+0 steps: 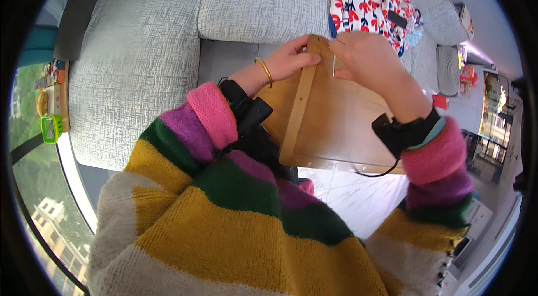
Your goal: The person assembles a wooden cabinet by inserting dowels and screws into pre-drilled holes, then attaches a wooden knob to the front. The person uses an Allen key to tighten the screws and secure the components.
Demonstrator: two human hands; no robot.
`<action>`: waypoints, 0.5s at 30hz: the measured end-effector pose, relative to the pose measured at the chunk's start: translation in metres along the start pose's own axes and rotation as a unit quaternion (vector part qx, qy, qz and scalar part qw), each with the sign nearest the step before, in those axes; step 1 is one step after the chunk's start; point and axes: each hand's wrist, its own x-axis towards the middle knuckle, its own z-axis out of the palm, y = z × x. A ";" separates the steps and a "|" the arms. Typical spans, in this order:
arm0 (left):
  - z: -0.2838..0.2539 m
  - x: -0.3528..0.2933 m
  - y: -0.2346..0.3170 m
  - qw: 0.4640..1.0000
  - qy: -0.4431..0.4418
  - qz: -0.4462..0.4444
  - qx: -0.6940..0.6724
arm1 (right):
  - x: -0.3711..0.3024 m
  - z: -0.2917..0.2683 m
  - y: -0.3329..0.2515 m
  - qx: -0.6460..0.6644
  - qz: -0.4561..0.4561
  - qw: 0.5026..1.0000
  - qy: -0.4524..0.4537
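Observation:
A wooden panel with a raised rail along one side lies in front of me, tilted toward the sofa. My left hand grips the rail's far end, a gold bangle on the wrist. Pinched in my right hand is a thin metal tool, a small hex key or screwdriver by its look, its tip standing on the panel near the top corner. Both wrists wear black straps under striped knit sleeves.
A grey textured sofa fills the space behind the panel. A red-and-white floral cloth bag lies on its right cushion. White tiled floor shows below the panel. Colourful toys sit on a window ledge at far left; shelves stand at far right.

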 end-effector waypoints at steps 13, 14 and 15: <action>0.001 -0.003 -0.009 0.999 0.026 0.024 -0.003 | 0.026 0.002 0.006 -0.038 -0.119 0.991 0.055; 0.001 -0.002 -0.014 0.999 0.035 0.030 -0.025 | 0.031 0.002 0.003 -0.047 -0.097 0.994 0.031; 0.000 -0.001 -0.017 0.998 0.044 0.024 -0.045 | 0.035 0.002 0.001 -0.035 -0.058 0.998 0.012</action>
